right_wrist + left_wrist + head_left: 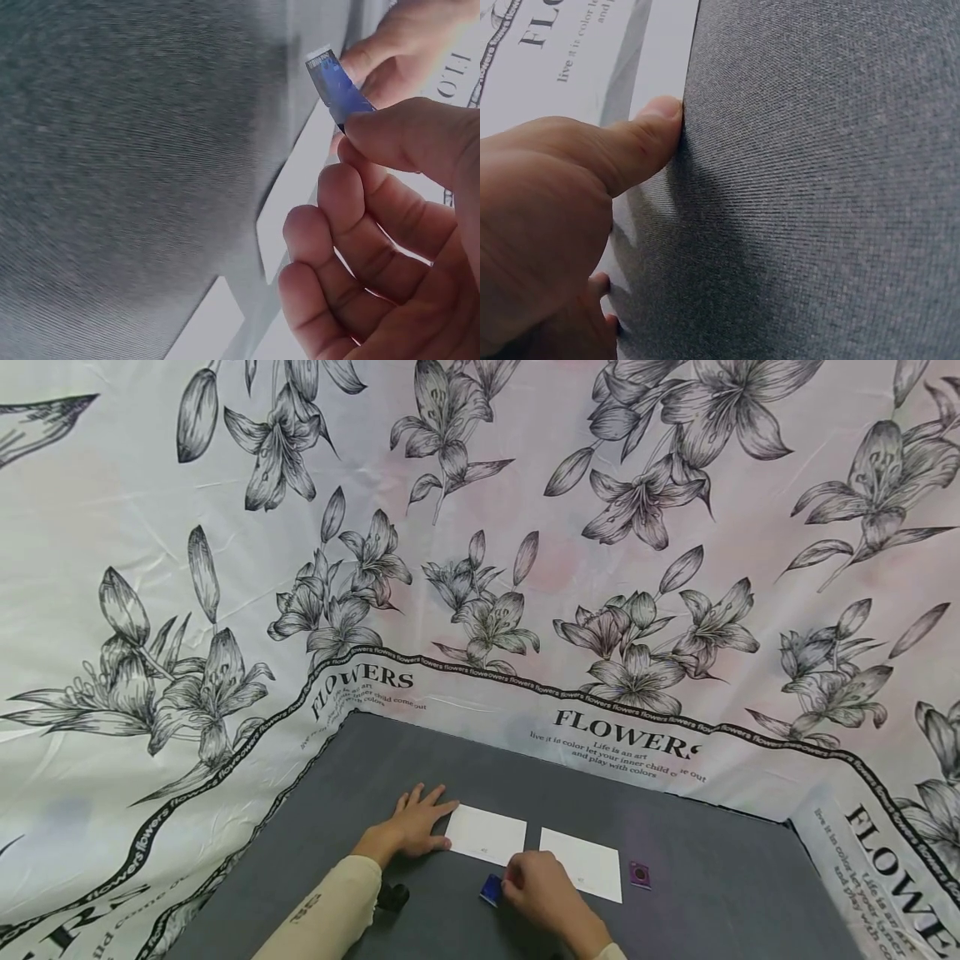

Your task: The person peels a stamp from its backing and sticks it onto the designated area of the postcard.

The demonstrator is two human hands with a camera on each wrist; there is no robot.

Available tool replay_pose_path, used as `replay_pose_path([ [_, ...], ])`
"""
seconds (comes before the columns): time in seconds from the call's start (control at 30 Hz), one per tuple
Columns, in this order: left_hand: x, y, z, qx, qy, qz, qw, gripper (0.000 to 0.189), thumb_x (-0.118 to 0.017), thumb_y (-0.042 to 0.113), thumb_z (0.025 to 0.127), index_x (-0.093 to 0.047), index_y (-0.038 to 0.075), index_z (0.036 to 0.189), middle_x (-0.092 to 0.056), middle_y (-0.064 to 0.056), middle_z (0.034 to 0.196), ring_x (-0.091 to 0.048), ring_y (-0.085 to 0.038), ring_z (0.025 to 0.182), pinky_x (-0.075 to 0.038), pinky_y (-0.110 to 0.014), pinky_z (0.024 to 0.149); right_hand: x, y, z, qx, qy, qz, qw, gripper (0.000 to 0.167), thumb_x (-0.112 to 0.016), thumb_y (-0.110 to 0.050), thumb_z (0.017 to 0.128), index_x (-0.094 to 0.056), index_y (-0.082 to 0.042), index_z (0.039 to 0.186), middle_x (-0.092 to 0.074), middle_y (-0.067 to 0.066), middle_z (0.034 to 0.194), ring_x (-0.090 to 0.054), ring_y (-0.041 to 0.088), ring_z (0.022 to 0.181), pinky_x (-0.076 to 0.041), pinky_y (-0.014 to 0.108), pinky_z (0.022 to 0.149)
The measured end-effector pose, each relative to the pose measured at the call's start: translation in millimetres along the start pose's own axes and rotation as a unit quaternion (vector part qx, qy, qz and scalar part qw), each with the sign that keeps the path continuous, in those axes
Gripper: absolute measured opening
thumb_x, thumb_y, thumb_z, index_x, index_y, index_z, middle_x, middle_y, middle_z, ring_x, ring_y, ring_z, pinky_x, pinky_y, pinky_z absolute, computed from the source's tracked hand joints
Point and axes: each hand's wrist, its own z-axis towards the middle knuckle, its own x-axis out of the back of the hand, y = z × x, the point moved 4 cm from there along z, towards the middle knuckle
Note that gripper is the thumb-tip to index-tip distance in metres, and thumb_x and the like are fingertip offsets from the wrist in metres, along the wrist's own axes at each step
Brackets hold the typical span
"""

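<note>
Between its thumb and index finger, my right hand (543,889) pinches a small flat blue packet (491,890). One end of the blue packet (337,86) sticks out with a pale printed edge; its other end is hidden by the thumb. The hand is just in front of the gap between two white cards. My left hand (411,822) lies with fingers spread on the grey surface, at the left edge of the left white card (487,835). In the left wrist view its thumb (656,120) presses on the card's edge. The right white card (588,864) lies flat beside it.
A small purple square packet (640,874) with a dark round mark lies right of the cards. Near the left sleeve is a black object (392,897), partly hidden. A flower-printed cloth (487,727) rises around the grey tabletop (420,747).
</note>
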Motion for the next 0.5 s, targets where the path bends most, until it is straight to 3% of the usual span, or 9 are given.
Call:
replay_pose_path([
  [0.17,6.4,8.1,-2.3,0.013,-0.003,0.022,0.9997,0.076,-0.082,0.037,0.098,-0.050,0.021,0.165,-0.031,-0.021,0.178,-0.015,-0.057,0.165,-0.015,-0.077,0.127,10.4,-7.1,1.9,0.016,0.007,-0.001,0.9998,0.014,-0.083,-0.010,0.088,-0.074,-0.015,0.079,-0.059,-0.012,0.068,-0.044,-0.004,0.061,-0.042,0.022,0.057],
  [0.27,4.4,5.4,0.7,0.020,-0.009,0.029,0.9993,0.076,-0.082,0.038,0.098,-0.050,0.022,0.165,-0.030,-0.019,0.179,-0.013,-0.056,0.166,-0.015,-0.077,0.128,15.0,-11.9,2.7,0.021,0.004,0.001,0.9998,0.014,-0.083,-0.010,0.089,-0.075,-0.014,0.079,-0.060,-0.013,0.068,-0.045,-0.004,0.062,-0.043,0.022,0.058],
  [0.37,-4.4,-7.1,8.7,0.014,-0.004,0.029,0.9995,0.077,-0.081,0.042,0.099,-0.049,0.023,0.166,-0.029,-0.018,0.179,-0.012,-0.057,0.166,-0.015,-0.077,0.127,17.3,-14.5,4.4,0.024,-0.002,0.002,0.9997,0.013,-0.082,-0.010,0.091,-0.075,-0.014,0.080,-0.061,-0.013,0.069,-0.046,-0.004,0.062,-0.044,0.022,0.058],
  [0.5,-2.7,-4.3,5.3,0.007,-0.006,0.030,0.9995,0.077,-0.080,0.044,0.099,-0.048,0.023,0.167,-0.029,-0.019,0.179,-0.014,-0.058,0.165,-0.016,-0.078,0.126,18.6,-16.0,4.6,0.025,-0.005,0.003,0.9997,0.014,-0.083,-0.010,0.091,-0.075,-0.014,0.080,-0.062,-0.012,0.069,-0.046,-0.004,0.063,-0.044,0.022,0.058],
])
